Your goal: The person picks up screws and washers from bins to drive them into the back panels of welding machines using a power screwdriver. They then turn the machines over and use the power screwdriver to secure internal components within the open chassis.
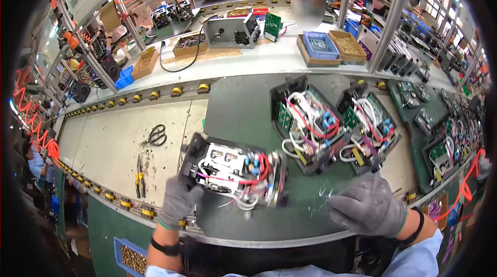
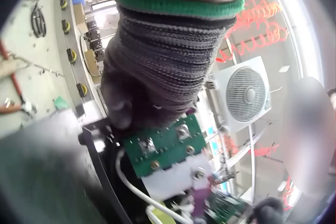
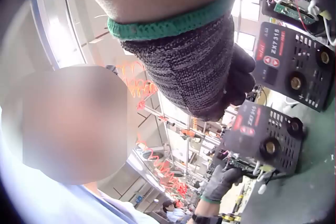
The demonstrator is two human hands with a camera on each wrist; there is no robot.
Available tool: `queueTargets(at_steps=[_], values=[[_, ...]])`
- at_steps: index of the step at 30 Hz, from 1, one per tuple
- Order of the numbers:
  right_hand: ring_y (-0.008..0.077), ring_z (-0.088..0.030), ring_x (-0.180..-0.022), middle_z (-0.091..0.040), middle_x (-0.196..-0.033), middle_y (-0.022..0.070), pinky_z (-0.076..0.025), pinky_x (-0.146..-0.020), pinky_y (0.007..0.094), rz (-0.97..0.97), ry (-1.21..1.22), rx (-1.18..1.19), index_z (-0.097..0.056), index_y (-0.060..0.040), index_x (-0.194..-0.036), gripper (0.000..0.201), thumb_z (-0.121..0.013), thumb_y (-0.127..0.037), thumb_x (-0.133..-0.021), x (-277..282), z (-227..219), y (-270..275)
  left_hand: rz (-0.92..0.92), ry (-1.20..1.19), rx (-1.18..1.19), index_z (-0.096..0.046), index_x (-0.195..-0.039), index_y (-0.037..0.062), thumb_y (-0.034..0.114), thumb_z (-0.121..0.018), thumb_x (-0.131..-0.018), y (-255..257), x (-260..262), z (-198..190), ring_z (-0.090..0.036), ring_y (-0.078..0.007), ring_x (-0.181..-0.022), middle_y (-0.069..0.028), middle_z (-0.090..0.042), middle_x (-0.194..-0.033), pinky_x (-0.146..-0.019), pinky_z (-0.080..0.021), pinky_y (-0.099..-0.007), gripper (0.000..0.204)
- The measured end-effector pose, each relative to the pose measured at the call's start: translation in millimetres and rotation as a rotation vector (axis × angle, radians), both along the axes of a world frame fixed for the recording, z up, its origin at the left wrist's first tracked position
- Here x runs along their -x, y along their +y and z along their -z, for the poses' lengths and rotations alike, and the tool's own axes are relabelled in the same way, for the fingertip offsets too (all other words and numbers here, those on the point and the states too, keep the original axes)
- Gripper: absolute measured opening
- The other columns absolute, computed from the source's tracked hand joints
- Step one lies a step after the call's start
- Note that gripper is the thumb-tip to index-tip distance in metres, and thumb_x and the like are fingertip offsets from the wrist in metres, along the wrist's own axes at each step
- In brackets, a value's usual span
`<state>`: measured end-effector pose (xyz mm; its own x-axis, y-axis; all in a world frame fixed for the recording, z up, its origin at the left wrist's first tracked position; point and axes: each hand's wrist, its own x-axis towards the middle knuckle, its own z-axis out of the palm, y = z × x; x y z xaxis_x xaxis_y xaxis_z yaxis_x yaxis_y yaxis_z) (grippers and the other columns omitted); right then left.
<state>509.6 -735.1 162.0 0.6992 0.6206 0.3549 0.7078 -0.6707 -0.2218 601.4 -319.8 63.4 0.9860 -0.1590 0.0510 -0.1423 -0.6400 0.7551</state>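
Your left hand (image 1: pixel 178 202) gripped the unit (image 1: pixel 235 171) tilted at the mat's (image 1: pixel 243 106) near edge, while your right hand (image 1: pixel 367 207) rested relaxed on open mat below two more units (image 1: pixel 336 121).

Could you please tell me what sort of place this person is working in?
Most likely an electronics assembly line in a factory: open black units full of wires and green circuit boards lie along a green conveyor belt, with parts trays of brass-coloured screws on the white shelf behind.
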Motion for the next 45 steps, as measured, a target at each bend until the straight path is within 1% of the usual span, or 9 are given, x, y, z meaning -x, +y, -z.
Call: queueTargets(at_steps=[6,15,21,24,30,32,34,35,45], values=[[0.0259,-0.068,-0.072,-0.069,-0.086,0.0048,-0.050,-0.060,0.0408,0.043,-0.147,0.052,-0.069,-0.0107,-0.104,0.032,-0.084,-0.019,-0.077,-68.0,-127.4,35.0,0.244,0.265,0.386,-0.055,-0.142,-0.0027,0.014,-0.069,-0.093,37.2,-137.3,-29.3,-0.067,-0.0154,-0.101,-0.0092,-0.067,-0.124,-0.084,-0.055,-0.0280,0.053],[0.0300,-0.071,-0.080,-0.070,-0.089,0.0132,-0.056,-0.074,0.0410,-0.117,0.151,-0.198,-0.067,-0.0055,-0.114,0.037,-0.080,-0.025,-0.086,-223.6,-204.1,134.3,-0.471,0.586,0.736,-0.063,-0.129,-0.0010,0.011,-0.072,-0.095,115.8,76.8,-6.5,-0.066,-0.0127,-0.079,-0.0058,-0.071,-0.104,-0.066,-0.056,-0.0251,0.037],[0.0216,-0.062,-0.091,-0.069,-0.108,0.0099,-0.053,-0.083,0.0373,0.059,0.247,-0.653,-0.058,-0.0043,-0.132,0.045,-0.073,-0.014,-0.091,-498.4,-160.2,226.9,-0.430,0.616,0.643,-0.066,-0.130,-0.0006,0.025,-0.068,-0.095,145.7,142.2,-28.2,-0.065,-0.0155,-0.086,-0.0075,-0.070,-0.099,-0.079,-0.055,-0.0310,0.043],[0.0449,-0.068,-0.102,-0.070,-0.107,0.0286,-0.052,-0.093,0.0516,0.421,-0.133,-0.302,-0.065,0.0009,-0.117,0.063,-0.078,-0.050,-0.081,-602.6,-187.5,259.6,-0.492,0.494,0.430,-0.067,-0.129,0.0008,0.026,-0.069,-0.095,162.3,162.3,-37.5,-0.069,-0.0224,-0.107,-0.0143,-0.074,-0.112,-0.098,-0.054,-0.0363,0.043],[0.0462,-0.065,-0.116,-0.070,-0.119,0.0284,-0.047,-0.102,0.0516,0.722,-0.055,-0.085,-0.065,-0.0022,-0.125,0.067,-0.068,-0.058,-0.087,-613.6,-209.2,325.5,-0.538,0.511,0.468,-0.065,-0.131,0.0001,0.029,-0.073,-0.096,182.5,182.6,-41.6,-0.068,-0.0247,-0.113,-0.0158,-0.073,-0.120,-0.103,-0.052,-0.0360,0.047],[0.0458,-0.065,-0.114,-0.069,-0.119,0.0276,-0.047,-0.102,0.0521,0.552,-0.535,-0.197,-0.065,-0.0043,-0.124,0.062,-0.057,-0.058,-0.094,-681.4,-170.5,296.2,-0.492,0.575,0.427,-0.062,-0.135,-0.0001,0.033,-0.072,-0.097,175.5,179.5,-40.3,-0.065,-0.0242,-0.120,-0.0167,-0.070,-0.127,-0.107,-0.049,-0.0368,0.052],[0.0377,-0.070,-0.088,-0.072,-0.099,0.0201,-0.053,-0.077,0.0502,0.387,-0.249,0.056,-0.065,-0.0085,-0.123,0.047,-0.054,-0.049,-0.101,-655.7,-228.7,308.8,-0.416,0.529,0.568,-0.058,-0.138,-0.0022,0.035,-0.070,-0.097,160.3,170.7,-18.2,-0.064,-0.0215,-0.119,-0.0158,-0.069,-0.126,-0.106,-0.049,-0.0366,0.057],[0.0221,-0.070,-0.069,-0.070,-0.085,0.0108,-0.051,-0.059,0.0424,0.281,0.045,-0.424,-0.067,-0.0073,-0.115,0.044,-0.064,-0.047,-0.098,-603.2,-254.4,336.6,-0.329,0.580,0.647,-0.060,-0.135,-0.0020,0.034,-0.069,-0.098,149.8,157.7,-40.9,-0.063,-0.0159,-0.111,-0.0115,-0.070,-0.120,-0.101,-0.050,-0.0341,0.053],[0.0194,-0.068,-0.061,-0.073,-0.081,0.0110,-0.059,-0.055,0.0359,-0.016,0.532,-0.869,-0.066,-0.0015,-0.098,0.016,-0.071,-0.014,-0.089,-418.1,-210.9,348.4,-0.170,1.263,1.217,-0.043,-0.148,0.0020,0.044,-0.071,-0.097,-83.2,57.8,-43.2,-0.064,-0.0309,-0.113,-0.0167,-0.051,-0.138,-0.094,-0.059,-0.0431,0.072]])
